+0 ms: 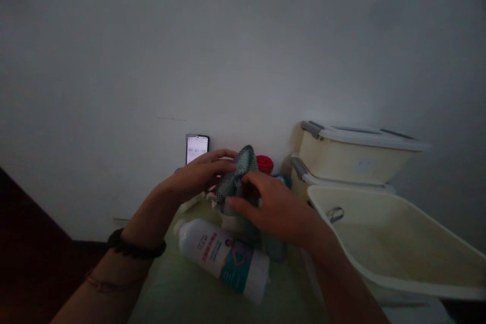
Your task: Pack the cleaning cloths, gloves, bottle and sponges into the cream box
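Observation:
A grey-green piece of cloth with a fine checked pattern [243, 164] is bunched up between my two hands over the small green surface. My left hand [207, 169] holds it from the left, fingers pressed to its side. From the right, my right hand [279, 205] pinches the fabric with thumb and fingers. Just below lies a white bottle [224, 258] on its side, its label teal and red, its cap pointing left. What sits directly beneath the cloth is mostly hidden by my hands.
A phone [197, 149] showing a running timer leans against the wall. Behind the cloth is a red round item [265, 164]. At right stand a cream basin [398, 233] with a small grey strap inside and stacked lidded boxes [353, 157]. The green surface [167, 288] extends toward me.

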Demonstrator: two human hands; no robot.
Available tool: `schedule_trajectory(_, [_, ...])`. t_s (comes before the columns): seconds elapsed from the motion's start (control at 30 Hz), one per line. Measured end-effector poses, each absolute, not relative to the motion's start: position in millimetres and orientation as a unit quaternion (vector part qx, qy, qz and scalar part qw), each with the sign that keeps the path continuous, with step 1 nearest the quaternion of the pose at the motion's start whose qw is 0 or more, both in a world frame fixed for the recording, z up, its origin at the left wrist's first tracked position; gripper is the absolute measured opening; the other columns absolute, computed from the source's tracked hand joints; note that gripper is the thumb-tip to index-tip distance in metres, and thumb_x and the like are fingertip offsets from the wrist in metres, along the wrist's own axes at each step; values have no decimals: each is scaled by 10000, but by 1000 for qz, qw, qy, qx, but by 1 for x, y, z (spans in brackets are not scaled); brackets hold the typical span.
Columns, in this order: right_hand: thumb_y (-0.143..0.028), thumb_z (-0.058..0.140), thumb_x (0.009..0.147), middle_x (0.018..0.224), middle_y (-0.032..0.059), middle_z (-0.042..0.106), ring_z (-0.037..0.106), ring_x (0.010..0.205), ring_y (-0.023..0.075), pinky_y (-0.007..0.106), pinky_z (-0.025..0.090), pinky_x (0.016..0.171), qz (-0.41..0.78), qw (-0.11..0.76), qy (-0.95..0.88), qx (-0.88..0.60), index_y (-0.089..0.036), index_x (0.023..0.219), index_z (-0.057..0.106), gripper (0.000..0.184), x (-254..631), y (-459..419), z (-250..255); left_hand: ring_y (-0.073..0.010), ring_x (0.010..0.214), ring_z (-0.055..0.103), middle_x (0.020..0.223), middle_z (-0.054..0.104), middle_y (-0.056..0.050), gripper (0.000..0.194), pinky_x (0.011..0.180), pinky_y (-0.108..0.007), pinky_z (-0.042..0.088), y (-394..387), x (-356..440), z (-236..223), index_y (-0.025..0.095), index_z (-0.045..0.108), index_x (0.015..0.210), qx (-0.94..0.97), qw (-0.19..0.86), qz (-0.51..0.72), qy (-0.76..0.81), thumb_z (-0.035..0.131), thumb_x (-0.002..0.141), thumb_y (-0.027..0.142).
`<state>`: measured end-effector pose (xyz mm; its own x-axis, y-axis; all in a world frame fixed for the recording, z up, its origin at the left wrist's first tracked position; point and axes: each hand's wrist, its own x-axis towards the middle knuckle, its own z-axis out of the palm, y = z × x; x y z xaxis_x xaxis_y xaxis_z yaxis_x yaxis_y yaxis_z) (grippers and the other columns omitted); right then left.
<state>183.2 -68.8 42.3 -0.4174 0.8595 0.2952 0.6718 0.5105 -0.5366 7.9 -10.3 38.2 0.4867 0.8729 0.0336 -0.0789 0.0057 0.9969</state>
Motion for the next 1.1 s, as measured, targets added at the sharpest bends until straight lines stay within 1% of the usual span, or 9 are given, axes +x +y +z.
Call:
schedule_trajectory(0.13, [-269,437,892,899,55,635,586,823,170,307,429,702,178,303,-831,-432,-184,918,571,161,194,-65,46,-199,936,635,1095,655,-77,478,747,-292,513,-11,-3,40,216,564,1133,642,632,360,242,670,687,82])
schedule_trajectory(0.23, [-204,455,876,866,32,652,623,807,158,303,453,712,190,384,-793,-433,-200,957,516,101,196,-62,46,-195,940,642,1131,651,-85,483,762,-290,519,-11,-5,41,215,561,1158,658,618,364,232,655,711,59])
schedule_trajectory(0.37, [-196,568,812,834,2,650,643,727,146,280,478,657,212,432,-754,-447,-237,1060,441,281,194,-61,45,-151,915,646,1071,681,-51,428,753,-229,506,-13,-1,42,217,599,1107,673,607,362,216,663,719,49])
schedule_trajectory(0.53, [-184,638,773,669,-41,591,573,612,115,241,418,574,107,387,-791,-463,-209,838,536,123,200,-61,52,-130,822,651,987,699,-29,448,696,-223,505,-16,5,46,223,584,1121,692,588,341,244,675,711,66])
schedule_trajectory(0.63, [-209,672,756,660,-31,552,523,591,106,242,394,564,23,381,-792,-477,-189,743,573,102,207,-60,56,-106,675,629,813,693,7,426,607,-212,495,-16,6,49,202,588,1077,698,521,376,317,721,678,133])
schedule_trajectory(0.73, [-253,690,749,710,-12,546,511,594,103,252,401,585,-32,393,-784,-480,-183,726,627,97,211,-62,59,-92,549,566,684,650,22,353,494,-198,447,-15,6,50,161,609,960,697,429,423,389,755,645,228])
schedule_trajectory(0.83, [-249,690,752,717,-5,550,510,604,106,256,404,595,-63,411,-775,-475,-179,728,652,83,211,-64,61,-97,592,565,695,641,6,265,509,-195,427,-13,6,48,144,633,856,694,386,454,405,743,656,279])
schedule_trajectory(1.0, [-256,701,738,723,6,507,511,673,135,278,423,645,-125,472,-753,-442,-169,726,651,101,208,-70,64,-91,600,566,691,617,16,229,562,-205,445,-7,7,43,146,604,790,629,391,540,399,725,677,303])
schedule_trajectory(1.1, [-288,682,752,830,38,507,528,799,169,319,434,747,-136,501,-742,-424,-185,732,636,115,207,-70,63,-91,613,580,689,621,25,225,593,-208,470,-8,10,43,151,590,777,627,421,543,368,741,663,273])
